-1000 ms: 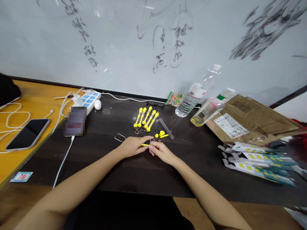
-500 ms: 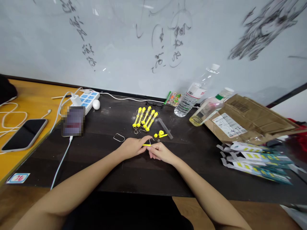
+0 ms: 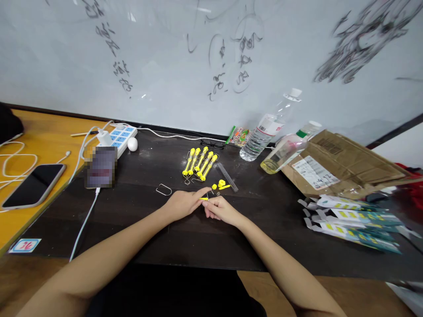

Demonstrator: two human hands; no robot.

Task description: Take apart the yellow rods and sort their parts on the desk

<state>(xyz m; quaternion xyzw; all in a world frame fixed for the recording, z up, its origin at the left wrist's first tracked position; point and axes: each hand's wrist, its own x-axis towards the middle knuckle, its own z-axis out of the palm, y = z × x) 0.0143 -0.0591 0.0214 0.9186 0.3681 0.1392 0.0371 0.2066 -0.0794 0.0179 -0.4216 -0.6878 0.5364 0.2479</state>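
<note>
My left hand (image 3: 182,203) and my right hand (image 3: 222,209) meet over the dark table (image 3: 165,237), fingertips pinched together. Between them lies a thin yellow rod (image 3: 203,199), gripped by the left fingers, and a small bent wire (image 3: 209,193) stands at the right fingertips. Just beyond, a row of several finished yellow pieces with wire hooks (image 3: 199,164) lies side by side. Loose yellow bits (image 3: 220,184) and a clear tube (image 3: 227,177) rest to their right. A single wire loop (image 3: 164,189) lies left of my left hand.
A pile of green-and-white packets (image 3: 350,220) and a cardboard box (image 3: 343,165) sit at the right. Two plastic bottles (image 3: 267,130) lie near the whiteboard. A power strip (image 3: 119,137), a blurred phone (image 3: 100,167), cables and another phone (image 3: 33,185) occupy the left.
The hands have stayed together with only small finger movement; less of the yellow rod shows between them now. The view shifted slightly.
</note>
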